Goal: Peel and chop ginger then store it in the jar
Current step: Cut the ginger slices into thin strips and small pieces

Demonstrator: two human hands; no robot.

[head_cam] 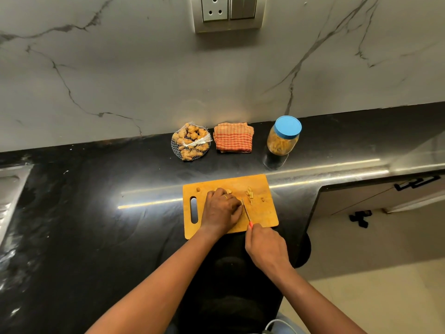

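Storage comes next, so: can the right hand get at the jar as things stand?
Probably, once freed: nothing stands between the cutting board and the jar, but the right hand grips the knife, and the blue lid is on.

Before me a folded orange checked cloth point(233, 138) lies on the black counter point(96, 189). A socket plate point(228, 13) sits on the marble wall point(120, 68).

Back row obstructed: net bag point(191, 141), folded cloth point(233, 138) and jar point(284, 138), gaps between each. Bare worktop point(96, 208) strip separates them from chopping board point(262, 213).
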